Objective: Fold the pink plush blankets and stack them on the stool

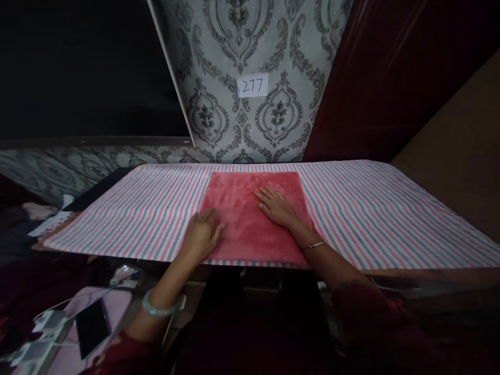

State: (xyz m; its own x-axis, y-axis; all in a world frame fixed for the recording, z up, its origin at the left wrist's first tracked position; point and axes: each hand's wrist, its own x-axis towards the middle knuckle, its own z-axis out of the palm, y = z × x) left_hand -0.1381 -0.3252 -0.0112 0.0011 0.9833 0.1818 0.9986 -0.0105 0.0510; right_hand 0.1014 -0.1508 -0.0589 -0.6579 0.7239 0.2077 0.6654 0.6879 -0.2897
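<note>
A red, plush-looking square of cloth [246, 229] lies spread on a striped tablecloth [363, 208]. My right hand [275, 204] rests palm down on its upper right part, the fingers stretched out and spread. At the left edge of the red cloth lies my left hand [202, 234], partly on the cloth and partly over the stripes, with its thumb apart from the fingers. It is slightly blurred. Neither hand grips anything. Faint smears and lighter patches show in the pile.
Behind the table is a patterned wall with a paper marked 277 [253, 85]. A large dark screen [89, 73] hangs at the left; a dark red panel [375, 78] stands at the right. A phone [92, 327] and power strips [42, 333] lie on a pink stool [117, 304] at lower left.
</note>
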